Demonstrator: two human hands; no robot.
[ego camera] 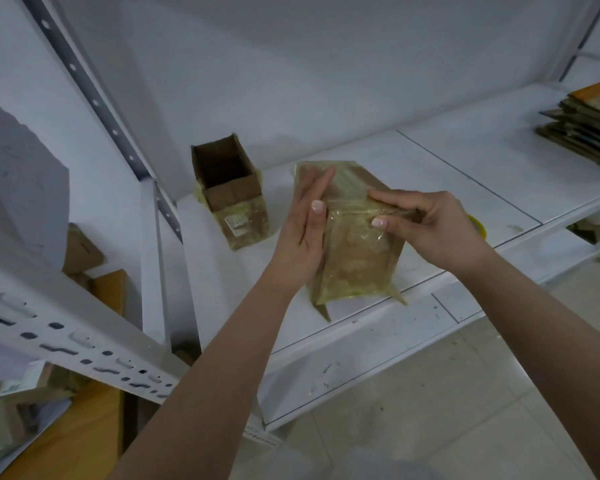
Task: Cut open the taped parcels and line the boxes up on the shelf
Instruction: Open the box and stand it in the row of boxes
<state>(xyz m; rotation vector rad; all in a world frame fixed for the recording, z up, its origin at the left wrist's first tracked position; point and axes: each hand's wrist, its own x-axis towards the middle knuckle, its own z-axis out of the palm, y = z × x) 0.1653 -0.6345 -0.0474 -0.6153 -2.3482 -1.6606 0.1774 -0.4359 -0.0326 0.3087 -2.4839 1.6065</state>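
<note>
A cardboard parcel (355, 258) wrapped in yellowish clear tape stands on the white shelf (430, 174) near its front edge. My left hand (302, 233) lies flat against the parcel's left side, fingers straight. My right hand (430, 223) pinches the taped flap at the parcel's top right edge between thumb and fingers. To the left, further back, an opened brown box (231, 192) stands upright with its top flaps up and its inside empty. No cutting tool is visible.
A stack of flattened cardboard (586, 126) lies at the shelf's far right. Something yellow (478, 226) peeks out behind my right hand. A slotted white upright (94, 98) and beam (66, 341) frame the left side, with boxes (84, 254) beyond. Tiled floor lies below the shelf.
</note>
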